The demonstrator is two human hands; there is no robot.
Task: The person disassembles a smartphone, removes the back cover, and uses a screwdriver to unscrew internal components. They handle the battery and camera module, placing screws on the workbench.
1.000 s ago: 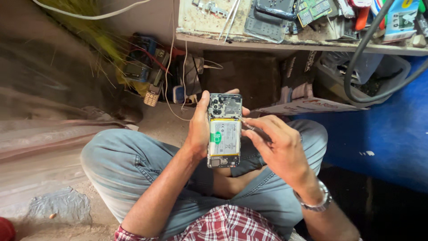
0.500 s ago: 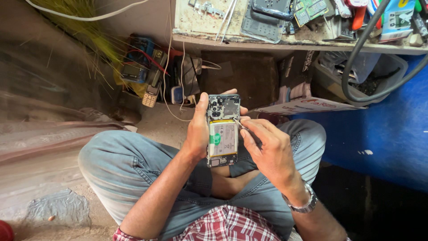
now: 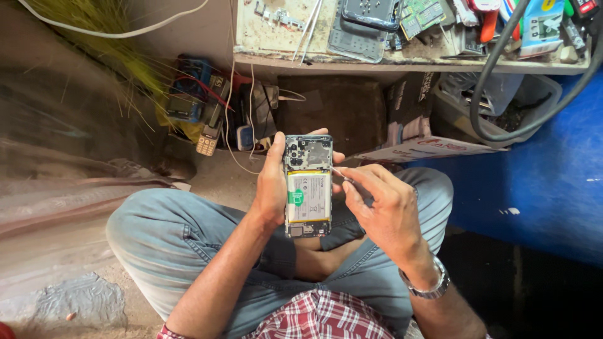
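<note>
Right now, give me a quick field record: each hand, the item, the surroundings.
left hand: grips the opened phone upright, back cover off, battery showing
right hand: pinches a thin metal tool, tip at the phone's right edge
posture: seated cross-legged, in jeans
bench: cluttered with boards and phone parts
right wrist: metal watch

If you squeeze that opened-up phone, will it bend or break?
The opened phone probably stays stiff, since the left hand grips it by its edges without any bending. It is likely fragile: its battery and small parts lie bare. The thin tool in the right hand could scratch them.
</note>
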